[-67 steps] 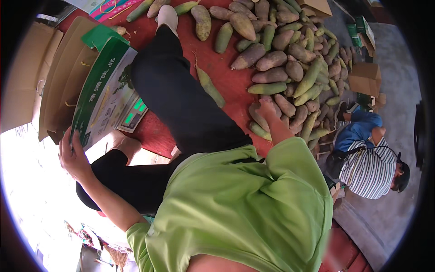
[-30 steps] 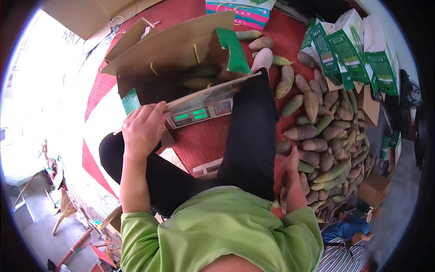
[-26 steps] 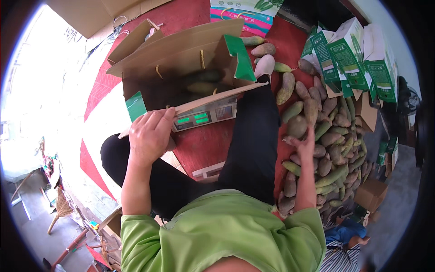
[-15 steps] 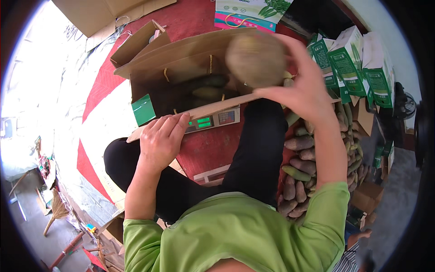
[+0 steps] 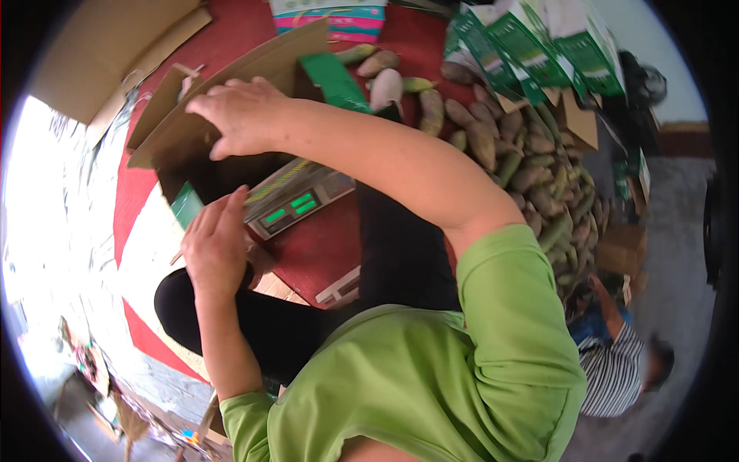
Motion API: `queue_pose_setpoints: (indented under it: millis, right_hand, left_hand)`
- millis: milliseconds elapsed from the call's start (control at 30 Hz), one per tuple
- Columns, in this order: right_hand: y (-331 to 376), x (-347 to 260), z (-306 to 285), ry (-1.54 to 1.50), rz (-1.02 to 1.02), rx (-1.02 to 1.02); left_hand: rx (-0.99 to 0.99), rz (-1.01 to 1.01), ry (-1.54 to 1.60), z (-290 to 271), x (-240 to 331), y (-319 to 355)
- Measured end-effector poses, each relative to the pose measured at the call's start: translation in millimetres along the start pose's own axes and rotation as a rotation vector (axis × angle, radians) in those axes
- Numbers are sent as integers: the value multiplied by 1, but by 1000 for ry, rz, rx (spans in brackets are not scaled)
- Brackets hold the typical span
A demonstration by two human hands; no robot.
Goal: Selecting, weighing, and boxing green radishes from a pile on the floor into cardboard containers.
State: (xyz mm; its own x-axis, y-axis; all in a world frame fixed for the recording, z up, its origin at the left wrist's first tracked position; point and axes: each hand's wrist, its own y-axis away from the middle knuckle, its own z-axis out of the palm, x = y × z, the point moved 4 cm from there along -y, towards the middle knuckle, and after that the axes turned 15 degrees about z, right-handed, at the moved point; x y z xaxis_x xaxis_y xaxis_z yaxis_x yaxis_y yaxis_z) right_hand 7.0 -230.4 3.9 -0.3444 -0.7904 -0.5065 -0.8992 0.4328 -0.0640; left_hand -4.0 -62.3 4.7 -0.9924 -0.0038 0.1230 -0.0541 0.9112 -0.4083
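A brown cardboard carton (image 5: 289, 69) stands in front of me with its flaps up, beside a weighing scale (image 5: 296, 209) with a lit green display. My right hand (image 5: 240, 115) reaches across over the carton, in front of its far flap, thumb apart from the fingers and nothing visible in them. At the carton's near left corner, my left hand (image 5: 215, 242) has its fingers closed together over the near flap; that flap is mostly hidden under the hand. A green panel (image 5: 334, 80) shows at the carton's right end. Shadow and my right arm hide most of the inside.
On the red floor covering (image 5: 312, 266) at right lies a large heap of long brown and green vegetables (image 5: 531, 165). Green-and-white boxes (image 5: 531, 50) stand behind it. A person in a striped shirt (image 5: 613, 377) is at far right. Flat cardboard (image 5: 115, 54) lies at upper left.
The round brown thing in my right hand has left it and is out of sight. That hand has swung left across the carton. My left hand has shifted left, and the view has turned.
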Motion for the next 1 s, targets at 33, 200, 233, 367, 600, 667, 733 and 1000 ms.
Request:
queue_pose_setpoints:
  millis: [33, 200, 233, 367, 600, 667, 733, 1000]
  right_hand:
    - [8, 5, -11, 10, 33, 10]
    - [79, 60, -73, -619, -21, 458]
    - [98, 85, -75, -661, 54, 537]
    - [186, 197, -42, -912, 501, 672]
    - [390, 322, 139, -420, 1197, 228]
    - [429, 326, 193, 45, 1097, -268]
    - [460, 304, 197, -176, 1290, -277]
    - [449, 294, 230, -220, 1207, -420]
  left_hand:
    - [0, -13, 7, -1, 0, 0]
    - [21, -80, 24, 2, -3, 1]
    - [35, -80, 44, 1, 0, -2]
    - [53, -86, 46, 5, -3, -1]
    - [56, -53, 75, 11, -7, -4]
    - [50, -24, 46, 14, -8, -4]
    - [49, 5, 16, 16, -10, -2]
    - [91, 23, 0, 20, -13, -2]
